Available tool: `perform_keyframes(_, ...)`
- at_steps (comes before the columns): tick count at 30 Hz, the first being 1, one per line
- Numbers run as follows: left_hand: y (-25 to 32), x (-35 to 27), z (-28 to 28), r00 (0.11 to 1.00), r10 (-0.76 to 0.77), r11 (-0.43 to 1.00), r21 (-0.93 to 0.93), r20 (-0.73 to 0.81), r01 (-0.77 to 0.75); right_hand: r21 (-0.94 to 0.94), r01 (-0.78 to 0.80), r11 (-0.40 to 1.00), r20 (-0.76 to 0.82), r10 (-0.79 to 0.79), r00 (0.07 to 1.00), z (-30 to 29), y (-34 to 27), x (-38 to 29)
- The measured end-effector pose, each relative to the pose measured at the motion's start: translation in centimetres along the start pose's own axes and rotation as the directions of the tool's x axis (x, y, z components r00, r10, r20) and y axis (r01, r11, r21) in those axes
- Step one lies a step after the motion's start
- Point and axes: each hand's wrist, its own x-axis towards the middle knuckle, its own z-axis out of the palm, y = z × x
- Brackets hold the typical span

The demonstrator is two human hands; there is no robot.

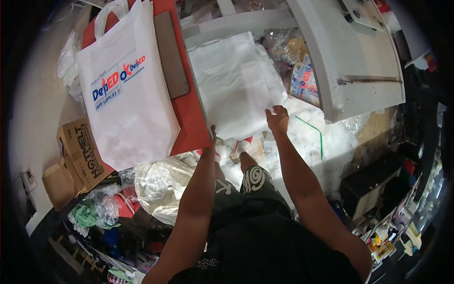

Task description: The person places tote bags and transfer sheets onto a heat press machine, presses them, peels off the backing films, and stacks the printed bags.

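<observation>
A stack of plain white fabric bags (227, 83) lies before me, its layers slightly fanned along the right side. My right hand (278, 120) is at the stack's near right corner, thumb and forefinger apart, with nothing seen between them. My left hand (212, 137) is at the near corner of a red board (189, 120); its fingers are mostly hidden, so its grip is unclear. On that board lie printed white tote bags (142, 117), stacked with loop handles pointing away from me. A flat grey-brown bar (171, 53) rests beside them.
A grey machine or table frame (361, 71) stands at right, with a bundle of printed bags (304, 83) beside it. An open cardboard box (79, 156) is at left. A pale plastic sack (163, 184) and crumpled clear plastic (106, 209) lie below. A dark box (369, 184) sits at right.
</observation>
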Motion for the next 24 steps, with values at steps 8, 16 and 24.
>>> perform_keyframes(8, -3.9, 3.4, -1.7, 0.987, -0.122, 0.991, 0.049, -0.103, 0.128, 0.018, -0.158, 0.987, 0.085, 0.156, 0.984, 1.2, -2.6, -0.1)
perform_keyframes(16, 7.9, -6.6, -3.0, 0.936, -0.049, 0.743, -0.613, 0.350, 0.269, 0.278, -0.357, 0.892, 0.459, 0.203, 0.865, -8.6, 1.4, -0.6)
perform_keyframes(24, 16.0, -11.1, -13.8, 0.768, -0.240, 0.775, -0.360, 0.594, 0.520, 0.480, -0.543, 0.689, 0.608, 0.185, 0.772, -13.3, -4.6, -4.8)
